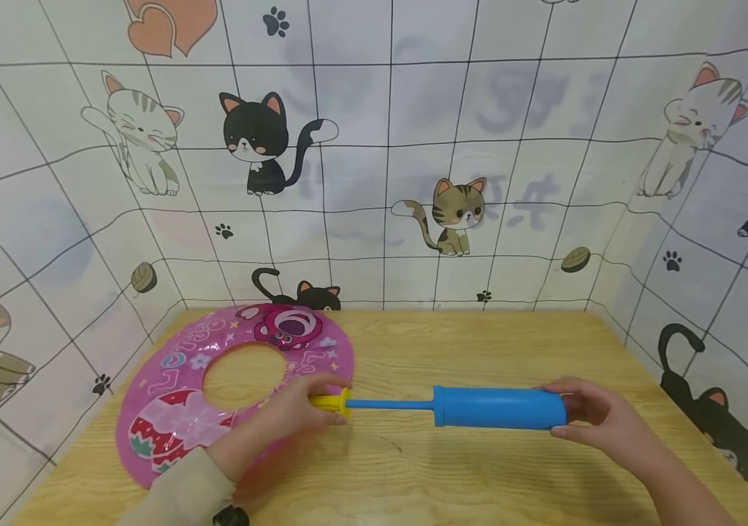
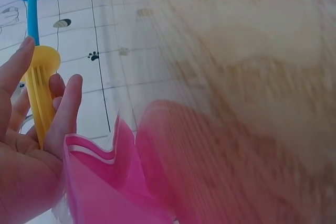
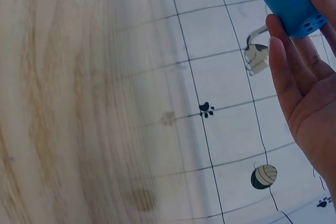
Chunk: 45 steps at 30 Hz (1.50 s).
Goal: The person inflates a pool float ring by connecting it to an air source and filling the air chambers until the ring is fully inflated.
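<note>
A hand pump with a blue ribbed barrel (image 1: 502,408) is held level over the table, its thin blue rod (image 1: 390,404) drawn out to the left. My left hand (image 1: 304,405) grips the pump's yellow handle (image 2: 42,85), thumb and fingers around it. At the other end, my right hand (image 1: 600,420) holds the barrel's end cap between thumb and fingers; small holes show in that cap (image 3: 314,23) in the right wrist view. A pink swim ring (image 1: 157,358) with bear and strawberry prints lies on the left, partly behind my left hand and forearm.
The light wood table (image 1: 466,340) is bordered at the back and both sides by a white gridded sheet (image 1: 361,161) printed with cats and paw prints. A dark round object (image 1: 231,516) shows at the bottom edge beside the left sleeve (image 1: 183,489).
</note>
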Available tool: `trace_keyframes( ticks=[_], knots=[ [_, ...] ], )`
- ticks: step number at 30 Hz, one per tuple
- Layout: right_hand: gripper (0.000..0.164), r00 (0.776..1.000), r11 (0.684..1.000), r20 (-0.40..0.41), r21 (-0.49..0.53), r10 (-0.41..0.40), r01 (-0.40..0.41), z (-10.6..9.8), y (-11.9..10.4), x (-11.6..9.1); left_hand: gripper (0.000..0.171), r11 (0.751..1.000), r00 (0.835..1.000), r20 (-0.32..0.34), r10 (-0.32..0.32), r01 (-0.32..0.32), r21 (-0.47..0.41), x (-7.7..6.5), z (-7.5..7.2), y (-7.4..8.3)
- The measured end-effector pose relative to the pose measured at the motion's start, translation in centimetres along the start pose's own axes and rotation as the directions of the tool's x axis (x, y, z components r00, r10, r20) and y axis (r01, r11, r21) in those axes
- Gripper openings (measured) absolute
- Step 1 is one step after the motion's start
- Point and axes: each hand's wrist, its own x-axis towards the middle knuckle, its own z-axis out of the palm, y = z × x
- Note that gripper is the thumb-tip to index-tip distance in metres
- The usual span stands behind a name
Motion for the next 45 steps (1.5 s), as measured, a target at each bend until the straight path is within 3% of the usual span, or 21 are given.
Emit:
trace_keyframes(
  ticks=[5,11,18,23,31,35,40,45],
  knots=[
    [0.049,0.998,0.999,-0.027,-0.003,0.055,-0.055,-0.3,-0.3,-0.6,0.053,1.0,1.0,-0.007,0.002,-0.002,0.012,-0.1,-0.1,-0.2],
    [0.046,0.989,0.987,-0.022,0.072,0.144,-0.142,1.2,-0.8,0.1,0.05,1.0,1.0,-0.008,-0.001,0.001,-0.011,-0.2,0.2,0.2],
    [0.046,0.993,0.981,0.047,0.155,0.113,-0.119,3.6,-1.3,2.2,0.048,0.998,1.0,-0.016,-0.015,0.014,-0.065,0.1,1.0,1.0],
    [0.05,0.99,0.98,0.07,0.15,0.123,-0.132,5.3,-1.9,3.7,0.05,0.992,1.0,0.005,-0.02,0.021,-0.124,0.2,1.4,1.4],
    [0.05,0.991,0.986,0.089,0.122,0.102,-0.113,7.3,-2.6,5.0,0.057,0.991,1.0,0.004,0.001,0.0,-0.137,0.4,2.0,2.1],
    [0.048,0.992,0.99,0.083,0.101,0.092,-0.1,7.4,-2.6,5.0,0.052,0.993,1.0,-0.014,0.024,-0.026,-0.111,0.6,2.0,2.2],
    [0.047,0.996,0.994,0.092,0.103,0.022,-0.031,6.5,-2.3,4.7,0.048,0.997,0.998,-0.041,0.054,-0.056,-0.052,0.6,1.7,2.3],
    [0.047,0.997,0.995,0.075,0.095,-0.015,0.008,4.7,-2.0,3.7,0.049,0.999,0.999,-0.041,0.027,-0.028,-0.019,0.2,1.1,2.0]
  ],
)
